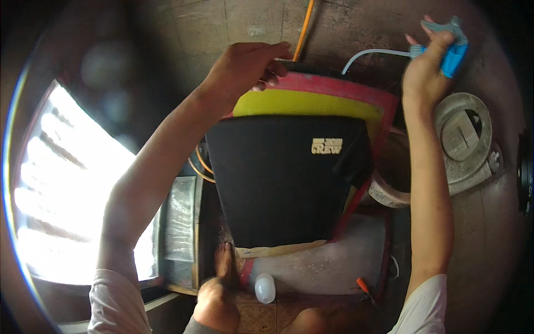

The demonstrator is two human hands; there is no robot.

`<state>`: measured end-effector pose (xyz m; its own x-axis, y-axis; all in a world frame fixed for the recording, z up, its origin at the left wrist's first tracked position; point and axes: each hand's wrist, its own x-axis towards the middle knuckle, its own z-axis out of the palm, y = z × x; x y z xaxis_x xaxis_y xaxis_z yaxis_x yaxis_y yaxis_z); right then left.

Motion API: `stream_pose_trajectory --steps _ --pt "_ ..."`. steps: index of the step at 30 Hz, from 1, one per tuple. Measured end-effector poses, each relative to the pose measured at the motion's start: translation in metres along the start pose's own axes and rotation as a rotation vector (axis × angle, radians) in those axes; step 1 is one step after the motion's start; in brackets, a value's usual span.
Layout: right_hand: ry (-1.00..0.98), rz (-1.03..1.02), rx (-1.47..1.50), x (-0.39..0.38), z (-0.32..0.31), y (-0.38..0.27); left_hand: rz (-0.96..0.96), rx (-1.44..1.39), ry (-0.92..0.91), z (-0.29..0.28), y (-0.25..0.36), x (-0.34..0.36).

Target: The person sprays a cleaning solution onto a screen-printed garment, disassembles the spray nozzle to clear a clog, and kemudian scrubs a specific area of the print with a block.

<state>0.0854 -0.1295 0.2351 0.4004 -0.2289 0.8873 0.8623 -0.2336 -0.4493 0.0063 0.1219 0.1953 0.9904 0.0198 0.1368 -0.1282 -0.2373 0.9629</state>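
Note:
My left hand [250, 64] is raised at the upper middle, beside the far edge of a red-bordered yellow panel [300, 100]. Its fingers are loosely bent and apart, with nothing visible in them. At the upper right my right hand [425, 78] is closed around a blue and grey hand tool [455, 58]; its exact kind is unclear. A curved white tube [375, 51] runs left from beside that hand. Between my arms, a black shirt [283, 183] with a small pale print lies flat over a board [278, 251], covering part of the yellow panel.
A greyish panel [311, 270] lies near me, with a white rounded container [265, 289] at its left. An orange-handled tool [362, 285] rests at its right. A round grey metal object [464, 136] stands far right. An orange hose [303, 30] crosses the floor; bright glare fills the left.

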Motion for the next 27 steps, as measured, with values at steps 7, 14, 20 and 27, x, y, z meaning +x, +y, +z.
stream_pose_trajectory --steps 7,14,20,27 --pt "-0.168 0.243 -0.096 -0.013 0.15 0.121 -0.219 0.27 0.072 -0.085 -0.053 0.111" --pt "-0.972 0.49 -0.028 -0.05 0.193 0.15 -0.058 0.331 -0.058 -0.077 -0.121 0.176" --pt "-1.129 0.849 -0.016 -0.066 0.231 0.182 0.07 0.699 -0.262 -0.056 -0.163 0.187" --pt "-1.068 0.982 -0.003 -0.068 0.253 0.182 0.091 0.965 -0.601 -0.067 -0.154 0.229"
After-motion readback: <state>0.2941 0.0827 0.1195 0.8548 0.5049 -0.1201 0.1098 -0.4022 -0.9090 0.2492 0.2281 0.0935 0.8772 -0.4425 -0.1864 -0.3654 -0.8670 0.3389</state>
